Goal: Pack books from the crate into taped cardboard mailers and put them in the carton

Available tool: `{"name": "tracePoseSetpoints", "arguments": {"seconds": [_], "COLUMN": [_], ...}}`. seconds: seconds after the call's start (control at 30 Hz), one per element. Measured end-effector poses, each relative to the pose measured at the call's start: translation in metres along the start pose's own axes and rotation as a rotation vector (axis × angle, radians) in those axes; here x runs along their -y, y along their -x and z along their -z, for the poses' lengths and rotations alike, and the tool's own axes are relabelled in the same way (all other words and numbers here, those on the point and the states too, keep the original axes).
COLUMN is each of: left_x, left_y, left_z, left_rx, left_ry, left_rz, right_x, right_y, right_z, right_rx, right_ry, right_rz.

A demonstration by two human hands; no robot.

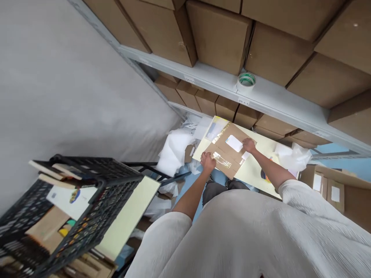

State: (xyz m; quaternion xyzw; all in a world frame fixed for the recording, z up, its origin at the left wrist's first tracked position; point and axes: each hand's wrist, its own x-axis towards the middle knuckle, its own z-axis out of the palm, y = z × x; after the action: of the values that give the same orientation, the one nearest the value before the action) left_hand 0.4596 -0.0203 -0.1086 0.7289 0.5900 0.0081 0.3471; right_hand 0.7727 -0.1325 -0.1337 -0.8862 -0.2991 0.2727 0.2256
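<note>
A flat brown cardboard piece [228, 154] with strips of clear tape and a white label [234, 143] lies on a pale yellow board [255, 166] below the shelving. My left hand [208, 161] grips the cardboard's near left edge, fingers curled over it. My right hand [249, 145] presses on the cardboard's right side next to the white label, fingers bent; what lies under them is hidden.
A grey metal shelf [203, 75] carries rows of brown cartons and a roll of tape [246, 80]. A black plastic crate [66, 208] full of books stands at lower left on a pale board. White wrapping [174, 148] lies on the floor. More cartons [333, 191] sit at right.
</note>
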Motion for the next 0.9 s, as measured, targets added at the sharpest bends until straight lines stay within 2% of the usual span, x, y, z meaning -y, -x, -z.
{"name": "tracePoseSetpoints", "arguments": {"seconds": [0.13, 0.23, 0.4, 0.5, 0.6, 0.73, 0.83, 0.9], "left_x": [-0.002, -0.003, -0.007, -0.005, 0.000, 0.003, -0.004, -0.013], "left_y": [0.014, 0.018, 0.021, 0.023, 0.024, 0.015, -0.002, -0.017], "left_z": [-0.015, -0.023, -0.032, -0.032, -0.024, -0.002, 0.018, 0.030], "left_rx": [0.025, 0.009, -0.021, -0.082, -0.161, -0.212, -0.250, -0.254], "left_ry": [0.066, 0.109, 0.207, 0.276, 0.285, 0.244, 0.193, 0.169], "left_rz": [0.093, 0.135, 0.262, 0.261, 0.250, 0.193, 0.074, -0.016], "right_x": [0.005, 0.011, 0.013, 0.014, 0.013, 0.006, -0.005, -0.012], "right_y": [-0.028, -0.041, -0.051, -0.052, -0.046, -0.032, -0.019, -0.010], "right_z": [0.009, 0.010, 0.008, 0.009, 0.011, 0.015, 0.019, 0.023], "right_rx": [0.066, 0.092, 0.092, 0.085, 0.074, 0.046, 0.037, 0.011], "right_ry": [0.065, 0.089, 0.061, 0.059, 0.057, 0.005, -0.086, -0.129], "right_rz": [-0.094, -0.092, -0.064, -0.094, -0.174, -0.227, -0.206, -0.127]}}
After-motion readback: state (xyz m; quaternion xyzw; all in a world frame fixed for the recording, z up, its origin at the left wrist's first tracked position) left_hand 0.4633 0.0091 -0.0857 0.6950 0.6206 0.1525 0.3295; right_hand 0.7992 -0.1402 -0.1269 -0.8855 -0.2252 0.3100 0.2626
